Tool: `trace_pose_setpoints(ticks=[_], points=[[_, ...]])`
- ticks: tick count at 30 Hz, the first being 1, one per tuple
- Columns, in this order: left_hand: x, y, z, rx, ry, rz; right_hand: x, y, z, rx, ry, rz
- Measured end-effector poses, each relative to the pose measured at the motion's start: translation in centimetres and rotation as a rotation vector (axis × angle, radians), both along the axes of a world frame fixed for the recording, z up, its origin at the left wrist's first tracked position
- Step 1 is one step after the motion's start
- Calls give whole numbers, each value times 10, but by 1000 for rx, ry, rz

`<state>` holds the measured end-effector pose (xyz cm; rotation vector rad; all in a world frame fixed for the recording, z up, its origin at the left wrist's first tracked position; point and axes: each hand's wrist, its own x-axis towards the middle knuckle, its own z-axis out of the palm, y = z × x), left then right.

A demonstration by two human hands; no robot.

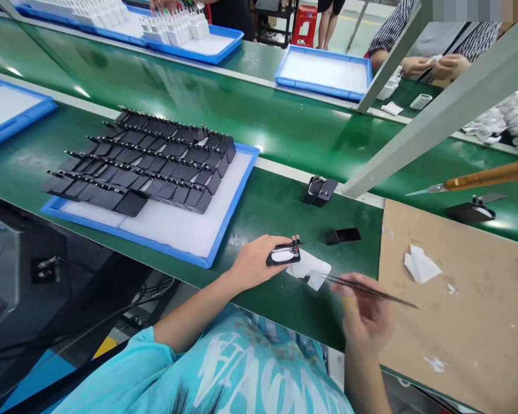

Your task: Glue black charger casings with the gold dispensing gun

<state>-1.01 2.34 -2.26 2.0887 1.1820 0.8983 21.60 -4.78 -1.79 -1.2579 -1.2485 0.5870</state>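
My left hand [256,261] is closed around a small black plastic housing [284,255] with a white piece inside its opening and metal prongs at its top edge. Pinched in my right hand [365,310] is a pair of dark tweezers [371,292], their tips pointing left. The tips are over or at the edge of a white paper piece [311,265] on the green bench, just right of the housing. Behind my hands lie an open black case [343,236] and another black unit with prongs [319,191].
A blue-rimmed tray [211,253] at left holds rows of black units [155,155]. On the right, brown cardboard [457,310] carries a white scrap [422,264]. An orange-handled tool [487,175] hangs above it. A slanted metal post [427,109] stands behind. A co-worker's hands [440,66] are across the line.
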Motion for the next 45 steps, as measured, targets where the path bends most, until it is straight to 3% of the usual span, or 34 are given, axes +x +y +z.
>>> trace_pose_setpoints(ticks=[3, 6, 25, 45], points=[[-1, 0, 0, -2, 2, -35, -30, 4, 8, 110, 52, 197], [-2, 1, 1, 1, -21, -86, -48, 11, 11, 162, -26, 273], [-2, 0, 1, 18, -63, -144, -49, 12, 7, 139, -74, 360], [-1, 0, 4, -18, -55, -146, -48, 16, 8, 163, -67, 324]])
